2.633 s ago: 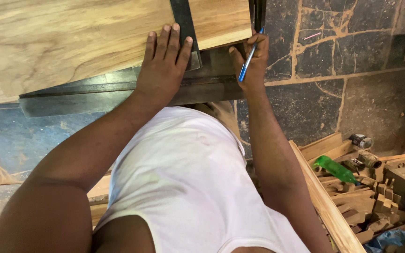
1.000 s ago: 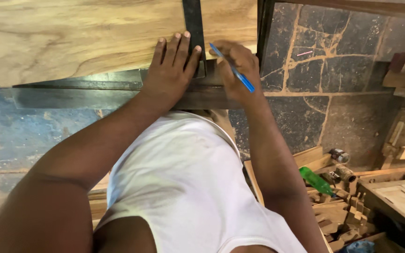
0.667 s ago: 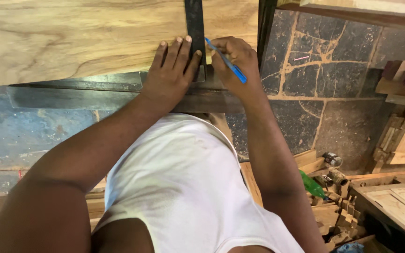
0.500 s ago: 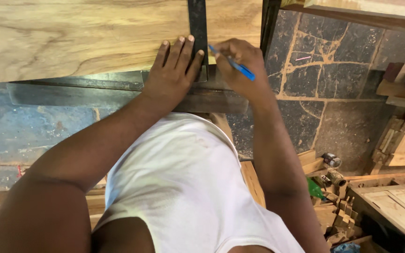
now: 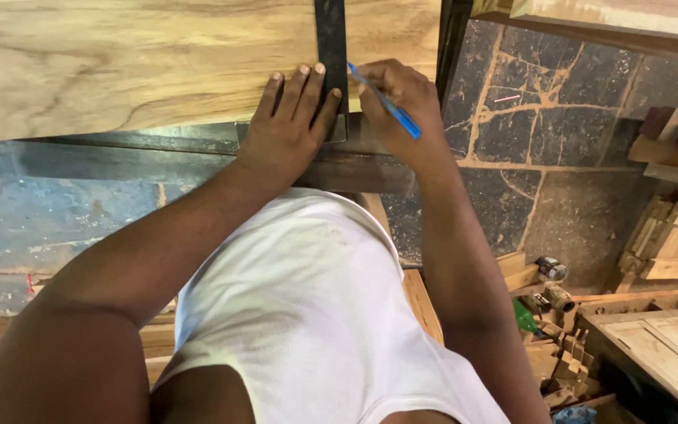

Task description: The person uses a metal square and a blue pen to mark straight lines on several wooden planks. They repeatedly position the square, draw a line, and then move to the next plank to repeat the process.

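Right hand (image 5: 402, 102) pinched a blue pen (image 5: 384, 102) between thumb and fingers, tip down against the right edge of the dark metal square (image 5: 330, 47), at about 1 o'clock from the knuckles. Left hand (image 5: 288, 129) lay flat with fingers spread, pressing the square's blade onto the wooden board (image 5: 143, 63); fingertips overlapped board and blade alike.

Change noted: a couple of seconds earlier the pen had been held upright at the board's near corner, away from the blade. By this moment it had swung over and its tip had settled beside the blade, shifting only slightly in the last half second. The left hand had not moved off the square. My reading: a line was being ruled across the board along the blade.

Board rested on a dark bench edge (image 5: 158, 161), at 12 o'clock from the person's white shirt (image 5: 292, 298). Wood offcuts (image 5: 566, 361) lay on the stone floor (image 5: 574, 180) at 4 o'clock.
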